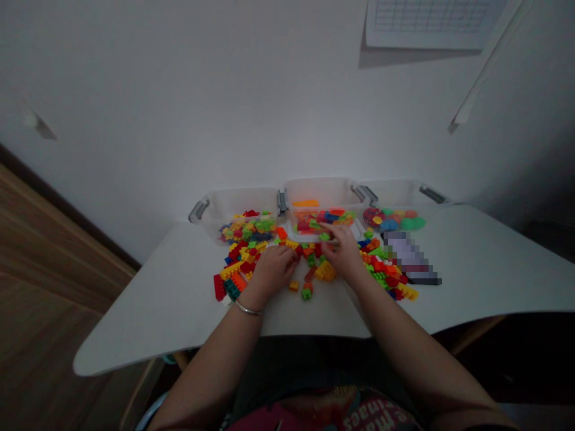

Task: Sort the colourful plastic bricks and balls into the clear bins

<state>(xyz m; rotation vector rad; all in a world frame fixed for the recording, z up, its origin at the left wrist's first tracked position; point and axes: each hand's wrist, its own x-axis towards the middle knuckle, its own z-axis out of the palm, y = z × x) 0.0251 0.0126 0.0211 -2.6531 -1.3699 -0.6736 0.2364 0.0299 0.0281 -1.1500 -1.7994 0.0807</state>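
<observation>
My left hand point(275, 270) is over the pile of toy building bricks, its fingers curled together beside a red brick point(299, 251). Whatever its fingertips hold, if anything, is hidden. A little further right, my right hand point(344, 250) pinches a small green brick point(324, 237) between thumb and forefinger, in front of the middle clear bin point(321, 191). Between the hands lie a large yellow brick point(326, 271) and a reddish-brown piece point(310, 274). Closer to me are a small orange-yellow brick point(293, 286) and a green-and-orange one point(306, 292).
The left bin point(242, 200) holds many coloured bricks; the right bin point(390, 193) holds round coloured pieces. A tablet-like object point(424, 280), blurred out, lies right of the pile on the white table point(148, 311). A wall stands behind the bins.
</observation>
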